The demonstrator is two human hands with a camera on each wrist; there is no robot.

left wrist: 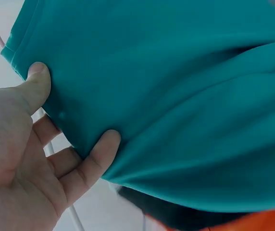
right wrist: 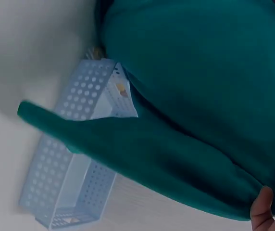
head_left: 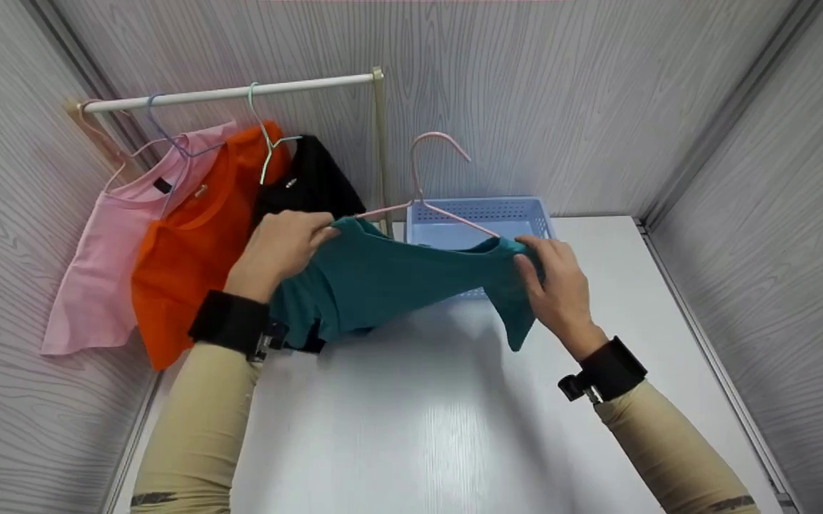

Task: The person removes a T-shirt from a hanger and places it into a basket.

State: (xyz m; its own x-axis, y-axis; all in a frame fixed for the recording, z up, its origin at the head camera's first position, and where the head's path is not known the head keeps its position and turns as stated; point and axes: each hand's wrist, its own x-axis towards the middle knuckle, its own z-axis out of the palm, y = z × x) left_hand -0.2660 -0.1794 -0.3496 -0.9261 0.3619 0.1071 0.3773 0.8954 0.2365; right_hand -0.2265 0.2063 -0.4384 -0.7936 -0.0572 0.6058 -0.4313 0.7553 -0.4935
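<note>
A teal short-sleeved shirt (head_left: 411, 275) hangs spread between both hands, a pink hanger (head_left: 461, 220) running through its neck opening with the hook sticking up. My left hand (head_left: 279, 246) pinches the left shoulder. In the left wrist view, the thumb (left wrist: 40, 84) lies over the teal cloth while some fingers pass behind its edge. On the other side, my right hand (head_left: 561, 289) grips the right shoulder between thumb and fingers. The right sleeve dangles below that hand. In the right wrist view only the thumb (right wrist: 262, 207) and part of that hand show at the cloth's edge.
A white rail (head_left: 311, 86) at the back left carries a pink shirt (head_left: 90, 264), an orange shirt (head_left: 175, 264) and a black shirt (head_left: 322, 171) on hangers. Behind the teal shirt stands a blue perforated basket (head_left: 543, 218) on the white table (head_left: 411, 428). Grey wood-grain panels (head_left: 561, 93) enclose the table.
</note>
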